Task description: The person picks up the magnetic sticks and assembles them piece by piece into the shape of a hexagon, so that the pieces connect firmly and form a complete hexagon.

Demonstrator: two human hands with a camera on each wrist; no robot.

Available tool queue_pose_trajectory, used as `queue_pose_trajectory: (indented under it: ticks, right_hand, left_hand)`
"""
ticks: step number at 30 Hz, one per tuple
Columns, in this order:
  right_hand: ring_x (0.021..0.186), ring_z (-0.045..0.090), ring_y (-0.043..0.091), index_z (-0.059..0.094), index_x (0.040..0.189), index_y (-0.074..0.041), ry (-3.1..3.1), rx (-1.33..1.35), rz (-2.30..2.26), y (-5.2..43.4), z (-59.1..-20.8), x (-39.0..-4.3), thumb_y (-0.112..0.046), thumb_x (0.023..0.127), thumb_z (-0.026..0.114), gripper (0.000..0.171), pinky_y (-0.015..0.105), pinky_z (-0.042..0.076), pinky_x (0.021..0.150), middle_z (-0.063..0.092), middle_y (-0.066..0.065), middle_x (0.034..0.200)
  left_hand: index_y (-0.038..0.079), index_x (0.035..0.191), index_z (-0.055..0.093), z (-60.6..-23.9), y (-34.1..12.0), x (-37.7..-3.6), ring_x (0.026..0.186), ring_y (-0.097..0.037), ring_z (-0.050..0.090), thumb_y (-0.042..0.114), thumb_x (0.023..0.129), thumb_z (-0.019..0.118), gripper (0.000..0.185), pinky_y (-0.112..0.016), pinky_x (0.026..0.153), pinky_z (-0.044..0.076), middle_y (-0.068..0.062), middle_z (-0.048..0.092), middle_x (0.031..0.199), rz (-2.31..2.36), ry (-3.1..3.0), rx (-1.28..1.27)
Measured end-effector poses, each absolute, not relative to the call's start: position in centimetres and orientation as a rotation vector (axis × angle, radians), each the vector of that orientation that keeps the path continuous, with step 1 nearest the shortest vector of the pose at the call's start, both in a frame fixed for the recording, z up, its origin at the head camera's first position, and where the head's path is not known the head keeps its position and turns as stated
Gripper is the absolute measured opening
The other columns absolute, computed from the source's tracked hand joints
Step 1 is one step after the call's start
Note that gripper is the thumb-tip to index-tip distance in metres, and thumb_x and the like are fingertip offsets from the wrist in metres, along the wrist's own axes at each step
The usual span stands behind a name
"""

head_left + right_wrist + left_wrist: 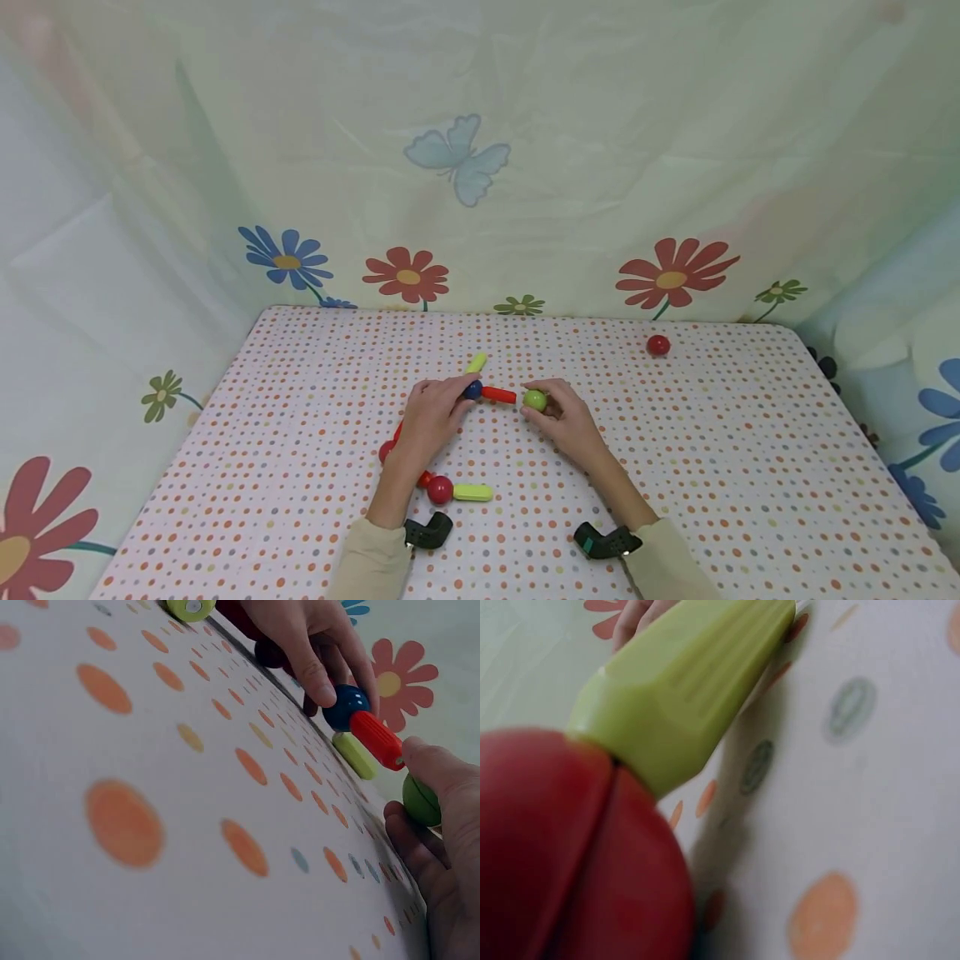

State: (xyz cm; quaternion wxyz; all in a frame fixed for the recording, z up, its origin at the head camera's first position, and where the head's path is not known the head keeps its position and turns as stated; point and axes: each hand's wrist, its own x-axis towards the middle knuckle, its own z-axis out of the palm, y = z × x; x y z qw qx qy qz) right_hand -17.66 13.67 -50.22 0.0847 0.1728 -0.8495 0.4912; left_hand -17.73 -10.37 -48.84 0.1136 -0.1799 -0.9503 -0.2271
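My left hand [431, 412] pinches a dark blue ball [473, 389] between thumb and fingers. From that ball a red stick [498, 395] points right, and a lime stick [477, 362] lies just beyond it. In the right wrist view, the blue ball [346, 707] and red stick [377, 740] are joined. My right hand [566, 421] grips a green ball [535, 400], a small gap from the red stick's free end. Beside my left forearm, a red ball [440, 490] carries another lime stick [473, 492]; these fill much of the left wrist view.
Another red ball [387, 451] and red stick pieces show partly behind the left forearm. A lone red ball [658, 345] lies at the back right of the dotted table [720, 467]. Dark round things [827, 367] sit past the right edge. A flowered cloth [540, 233] hangs behind.
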Motion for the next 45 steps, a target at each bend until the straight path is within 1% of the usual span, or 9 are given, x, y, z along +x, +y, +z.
queue_pose_trajectory:
  ticks: [6,11,19,24,33,40,45]
  right_hand:
    - [0.095,0.058,0.016,0.062,0.122,-0.009,-2.56,0.489,1.472,13.51,-50.15,-17.6,-0.008,0.086,0.072,0.038,0.016,0.053,0.076,0.058,0.011,0.117]
    - [0.099,0.057,0.016,0.062,0.124,-0.011,-2.596,0.483,1.461,13.56,-50.17,-17.63,-0.01,0.086,0.072,0.04,0.018,0.054,0.08,0.058,0.01,0.12]
    - [0.097,0.057,0.016,0.061,0.128,-0.013,-2.59,0.543,1.476,13.63,-50.26,-17.53,-0.008,0.087,0.071,0.043,0.023,0.055,0.081,0.057,0.009,0.119]
    - [0.097,0.057,0.015,0.06,0.129,-0.014,-2.599,0.539,1.478,13.65,-50.24,-17.49,-0.01,0.087,0.071,0.043,0.022,0.055,0.081,0.057,0.008,0.12]
    - [0.095,0.056,0.014,0.06,0.129,-0.009,-2.604,0.548,1.466,13.69,-50.21,-17.52,-0.011,0.088,0.07,0.043,0.019,0.054,0.079,0.057,0.01,0.119]
    - [0.095,0.057,0.013,0.06,0.129,-0.011,-2.613,0.551,1.439,13.73,-50.41,-17.56,-0.013,0.088,0.07,0.042,0.019,0.054,0.079,0.058,0.009,0.119]
    - [0.096,0.058,0.013,0.06,0.129,-0.011,-2.597,0.573,1.438,13.73,-50.43,-17.56,-0.014,0.088,0.071,0.042,0.02,0.055,0.08,0.058,0.009,0.118]
  left_hand:
    - [0.027,0.139,0.052,-48.8,-10.33,-17.78,0.118,-0.018,0.062,0.027,0.093,0.065,0.048,-0.045,0.107,0.041,0.003,0.064,0.131,-0.667,-2.781,-0.528]
    - [0.027,0.139,0.052,-48.84,-10.34,-17.79,0.118,-0.018,0.061,0.028,0.093,0.065,0.048,-0.046,0.107,0.041,0.003,0.064,0.131,-0.664,-2.785,-0.525]
    - [0.026,0.139,0.053,-48.94,-10.37,-17.73,0.118,-0.018,0.062,0.028,0.093,0.065,0.047,-0.045,0.106,0.041,0.003,0.065,0.131,-0.673,-2.785,-0.522]
    - [0.026,0.139,0.052,-48.93,-10.36,-17.7,0.12,-0.017,0.061,0.028,0.093,0.065,0.048,-0.045,0.106,0.041,0.003,0.064,0.131,-0.672,-2.789,-0.522]
    - [0.027,0.139,0.052,-48.78,-10.38,-17.74,0.119,-0.018,0.061,0.028,0.093,0.064,0.047,-0.045,0.106,0.041,0.003,0.064,0.131,-0.66,-2.788,-0.528]
    - [0.026,0.139,0.052,-48.77,-10.37,-17.63,0.119,-0.018,0.061,0.028,0.093,0.064,0.047,-0.045,0.106,0.041,0.003,0.064,0.131,-0.658,-2.79,-0.529]
    - [0.027,0.14,0.051,-48.7,-10.37,-17.63,0.119,-0.019,0.061,0.028,0.093,0.064,0.048,-0.045,0.107,0.041,0.003,0.064,0.132,-0.652,-2.799,-0.529]
